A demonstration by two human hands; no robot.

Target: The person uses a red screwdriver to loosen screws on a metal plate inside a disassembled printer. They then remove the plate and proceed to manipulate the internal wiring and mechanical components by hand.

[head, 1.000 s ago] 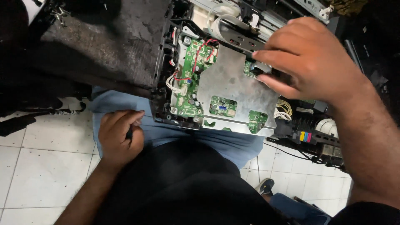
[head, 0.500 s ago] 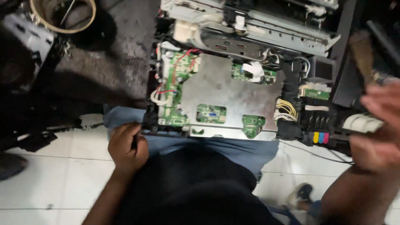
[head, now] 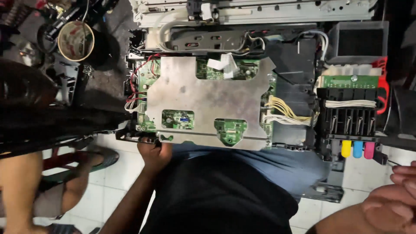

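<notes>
Two hands in the frame, and between them one opened-up printer chassis (head: 242, 52), black plastic and grey metal, filling the upper middle and resting across the person's lap on blue trousers (head: 277, 167). Dead centre sits a flat silver metal shield plate (head: 208, 102), with green circuit board (head: 230, 130) showing through its cut-outs. Low centre-left, the left hand (head: 154, 151) is right up against the chassis's lower edge, fingers curled together and tucked under the bottom left corner of the plate; whether they actually clamp the edge I can't tell, the fingertips are hidden beneath it. Far lower right, the right hand (head: 396, 197) is half out of the picture, well apart from the plate, fingers loosely bent and lying side by side; a thin dark thing pokes out just above them, and whether it is being pinched I cannot make out.

Right of the plate, a bundle of pale yellow wires (head: 286, 113) runs across to the black ink cartridge block (head: 352, 123), with yellow, cyan and magenta caps (head: 357, 148) in a row along its lower edge. White ribbon cables (head: 223, 63) fold over the plate's top edge. Red and white wires (head: 135, 89) loop down the left side of the board. Upper left, a round open tin (head: 76, 41) stands on the dark floor. Lower left, another person's bare leg and a foot in a green sandal (head: 93, 162) rest on white tiles (head: 125, 177).
</notes>
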